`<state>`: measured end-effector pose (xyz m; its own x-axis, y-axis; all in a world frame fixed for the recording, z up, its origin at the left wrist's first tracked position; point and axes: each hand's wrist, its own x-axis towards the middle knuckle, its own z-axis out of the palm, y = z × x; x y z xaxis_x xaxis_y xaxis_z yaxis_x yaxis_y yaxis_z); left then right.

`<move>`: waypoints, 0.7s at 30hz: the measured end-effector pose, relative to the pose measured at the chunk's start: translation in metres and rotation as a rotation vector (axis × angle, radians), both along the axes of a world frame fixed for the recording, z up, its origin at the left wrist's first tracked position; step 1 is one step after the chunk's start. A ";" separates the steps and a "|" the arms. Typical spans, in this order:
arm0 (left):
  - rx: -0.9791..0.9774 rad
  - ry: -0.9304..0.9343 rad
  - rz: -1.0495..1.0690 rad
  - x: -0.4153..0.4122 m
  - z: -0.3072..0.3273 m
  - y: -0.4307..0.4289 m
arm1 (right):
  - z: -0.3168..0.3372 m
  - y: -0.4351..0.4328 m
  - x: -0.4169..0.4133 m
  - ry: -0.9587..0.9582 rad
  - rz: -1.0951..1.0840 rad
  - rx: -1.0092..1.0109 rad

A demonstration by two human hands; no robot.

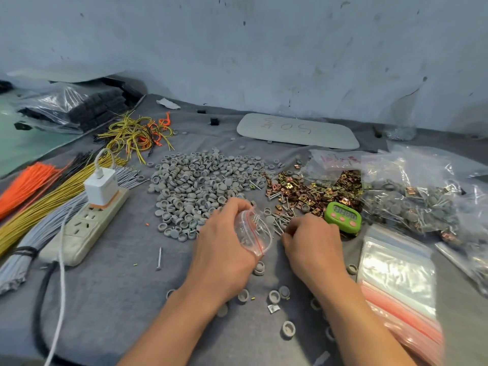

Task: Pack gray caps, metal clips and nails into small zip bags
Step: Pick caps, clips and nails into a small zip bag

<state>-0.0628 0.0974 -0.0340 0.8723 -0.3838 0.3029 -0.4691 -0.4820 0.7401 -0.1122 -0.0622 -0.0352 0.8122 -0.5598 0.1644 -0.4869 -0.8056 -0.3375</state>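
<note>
My left hand holds a small clear zip bag with a red seal line, its mouth facing right; thin nails show inside near the top. My right hand rests just right of the bag with fingers curled over the loose nails; what it holds is hidden. A wide heap of gray caps lies beyond my left hand. Gold metal clips are piled beyond my right hand. A stack of empty zip bags lies at the right.
A green timer sits by the clips. Filled bags crowd the right. A power strip with a charger and wire bundles lie at the left. Stray caps and one nail lie near my wrists.
</note>
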 end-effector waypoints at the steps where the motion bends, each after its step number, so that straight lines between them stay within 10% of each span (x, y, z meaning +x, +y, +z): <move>1: 0.008 -0.001 0.000 0.000 -0.001 0.000 | -0.002 0.000 0.000 0.010 -0.004 -0.018; 21: 0.039 0.024 0.007 0.002 0.000 -0.001 | -0.012 -0.005 -0.001 -0.069 -0.046 -0.038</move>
<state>-0.0610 0.0959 -0.0338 0.8820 -0.3886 0.2666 -0.4477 -0.5142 0.7315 -0.1137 -0.0673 -0.0472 0.7718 -0.5886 0.2405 -0.5004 -0.7956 -0.3414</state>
